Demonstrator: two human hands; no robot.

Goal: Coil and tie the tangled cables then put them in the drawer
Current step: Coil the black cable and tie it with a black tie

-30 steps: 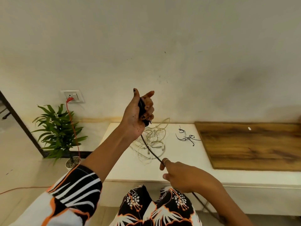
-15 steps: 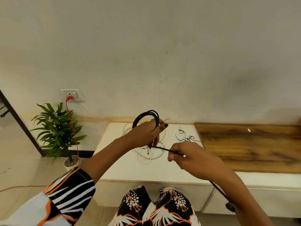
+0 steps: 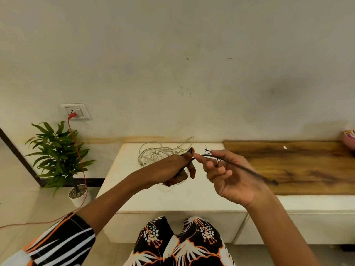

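Observation:
My left hand (image 3: 173, 167) grips the coiled part of a black cable, mostly hidden in the fist, above the white cabinet top (image 3: 134, 189). My right hand (image 3: 224, 173) pinches the cable's free length close to the left hand. The black cable (image 3: 247, 169) runs right from my fingers and ends in a plug over the wooden board. A tangle of white cables (image 3: 153, 152) lies on the cabinet behind my left hand. Small black ties (image 3: 207, 150) lie just beyond my right fingers.
A wooden board (image 3: 299, 166) covers the cabinet's right part, with a pink bowl (image 3: 348, 139) at its far right. A potted plant (image 3: 57, 156) stands on the floor at the left. A red cord (image 3: 80, 160) hangs from the wall socket (image 3: 75, 111).
The black cable's tail, which hung below the cabinet edge, has been drawn up and now ends over the wooden board. Both hands have come closer together, and the loop above my left hand is hidden.

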